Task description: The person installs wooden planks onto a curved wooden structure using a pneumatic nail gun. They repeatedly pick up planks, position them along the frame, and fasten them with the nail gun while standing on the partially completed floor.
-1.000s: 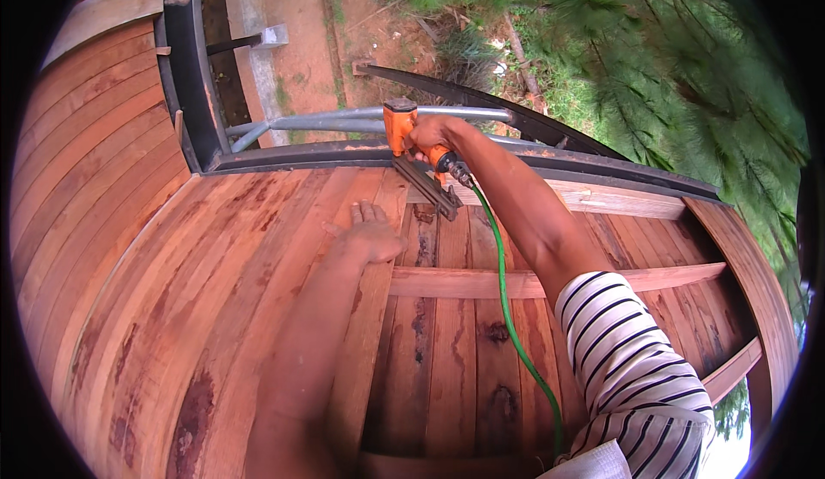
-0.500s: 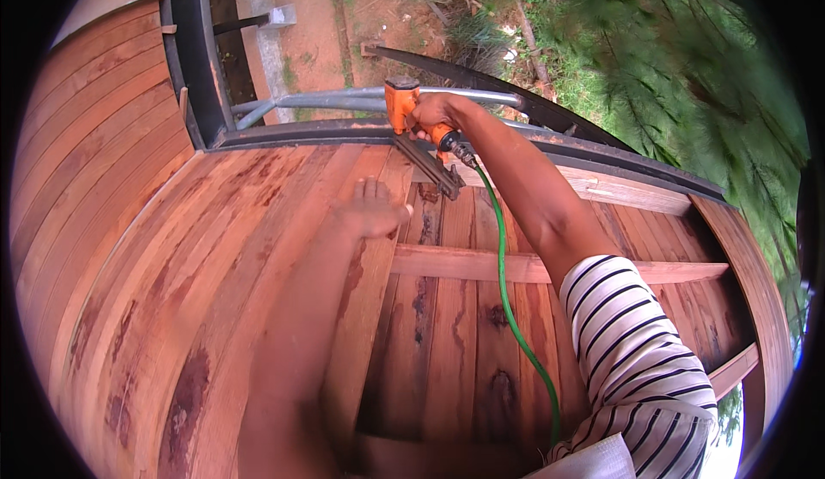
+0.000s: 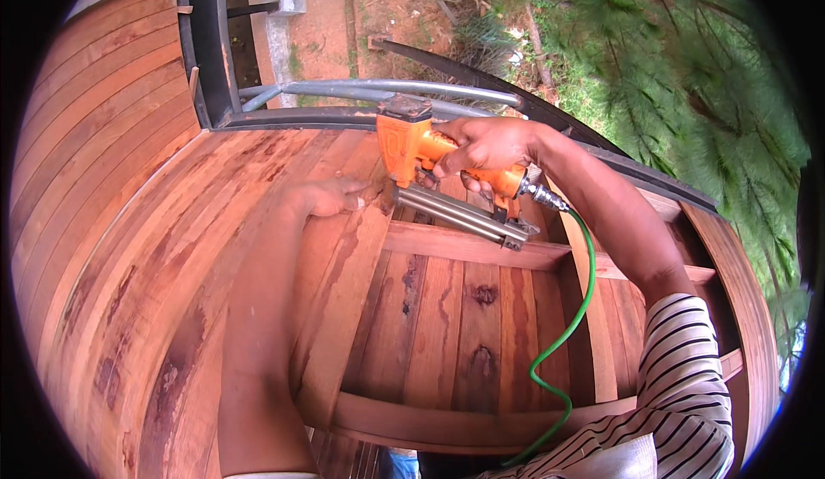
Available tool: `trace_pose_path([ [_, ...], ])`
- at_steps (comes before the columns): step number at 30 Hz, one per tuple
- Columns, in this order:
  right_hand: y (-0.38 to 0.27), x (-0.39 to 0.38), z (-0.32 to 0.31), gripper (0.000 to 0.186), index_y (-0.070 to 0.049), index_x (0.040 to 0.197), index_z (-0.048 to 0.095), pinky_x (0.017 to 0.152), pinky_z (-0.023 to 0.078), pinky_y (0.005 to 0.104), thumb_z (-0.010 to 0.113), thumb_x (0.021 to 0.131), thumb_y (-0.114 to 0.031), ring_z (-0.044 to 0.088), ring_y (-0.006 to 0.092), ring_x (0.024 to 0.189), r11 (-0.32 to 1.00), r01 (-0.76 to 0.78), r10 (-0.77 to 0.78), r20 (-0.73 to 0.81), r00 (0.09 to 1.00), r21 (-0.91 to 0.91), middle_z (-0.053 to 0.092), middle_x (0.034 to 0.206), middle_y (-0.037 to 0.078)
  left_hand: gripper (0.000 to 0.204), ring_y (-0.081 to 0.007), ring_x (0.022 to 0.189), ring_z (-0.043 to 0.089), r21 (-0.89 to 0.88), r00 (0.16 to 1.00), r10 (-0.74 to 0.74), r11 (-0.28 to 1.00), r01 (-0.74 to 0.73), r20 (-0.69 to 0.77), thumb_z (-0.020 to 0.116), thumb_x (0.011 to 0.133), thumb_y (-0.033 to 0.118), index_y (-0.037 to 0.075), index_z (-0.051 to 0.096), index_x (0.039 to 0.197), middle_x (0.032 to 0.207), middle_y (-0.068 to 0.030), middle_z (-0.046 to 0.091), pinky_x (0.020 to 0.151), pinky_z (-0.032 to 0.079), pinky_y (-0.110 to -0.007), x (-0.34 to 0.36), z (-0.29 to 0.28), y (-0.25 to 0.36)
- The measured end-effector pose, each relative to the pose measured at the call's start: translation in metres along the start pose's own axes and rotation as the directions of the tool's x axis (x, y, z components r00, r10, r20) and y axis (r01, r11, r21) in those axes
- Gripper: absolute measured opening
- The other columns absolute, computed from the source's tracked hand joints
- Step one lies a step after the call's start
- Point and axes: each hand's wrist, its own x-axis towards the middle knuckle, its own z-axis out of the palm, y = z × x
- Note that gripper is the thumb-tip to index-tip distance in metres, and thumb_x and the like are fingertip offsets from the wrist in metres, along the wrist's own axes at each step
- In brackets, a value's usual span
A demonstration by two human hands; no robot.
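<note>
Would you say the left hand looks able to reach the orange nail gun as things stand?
Probably yes: the left hand is at the wooden boards close beside the orange nail gun, and nothing visible stands between them, though the right hand covers much of its handle.

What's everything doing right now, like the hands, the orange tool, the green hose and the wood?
Right hand: closed around the orange tool's handle.
Left hand: open, over the planks.
Orange tool: held, tilted.
Green hose: connected to the tool, loosely curved.
Planks: side by side, dark-stained.
Crosspiece: mostly uncovered.
</note>
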Motion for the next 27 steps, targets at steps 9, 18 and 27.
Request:
trace_pose_path([
  [9,0.002,0.016,0.012,0.034,-0.005,0.121,0.053,0.051,0.048,0.0259,0.062,0.090,-0.017,0.056,0.0098,0.060,0.998,0.039,-0.036,0.065,0.997,-0.053,0.064,0.102,0.002,0.061,-0.0308,0.151,0.007,-0.068,0.995,0.104,0.992,-0.104,-0.008,0.046,0.101,0.037,0.016,0.025,0.155,0.162,-0.0167,0.014,0.122,0.009,-0.041,0.013,0.009,-0.018],
  [18,-0.020,0.004,0.020,0.024,-0.005,0.108,0.059,0.049,0.048,0.0273,0.063,0.088,-0.019,0.055,0.0103,0.059,0.999,-0.010,0.010,0.006,1.000,-0.048,0.064,0.092,0.003,0.061,-0.0320,0.148,0.019,0.046,0.999,-0.049,0.998,0.049,0.005,0.047,0.100,0.039,0.019,0.026,0.154,0.160,-0.0160,0.021,0.121,0.015,-0.041,-0.011,-0.005,0.015],
  [27,-0.021,0.004,0.020,0.025,-0.004,0.110,0.058,0.049,0.048,0.0265,0.061,0.089,-0.016,0.055,0.0096,0.060,0.999,0.008,-0.007,0.017,1.000,-0.054,0.065,0.094,0.004,0.054,-0.0312,0.148,0.022,0.012,0.998,-0.061,0.998,0.061,0.009,0.042,0.102,0.026,0.018,0.028,0.154,0.160,-0.0154,0.024,0.121,0.018,-0.040,-0.021,-0.009,0.028],
])
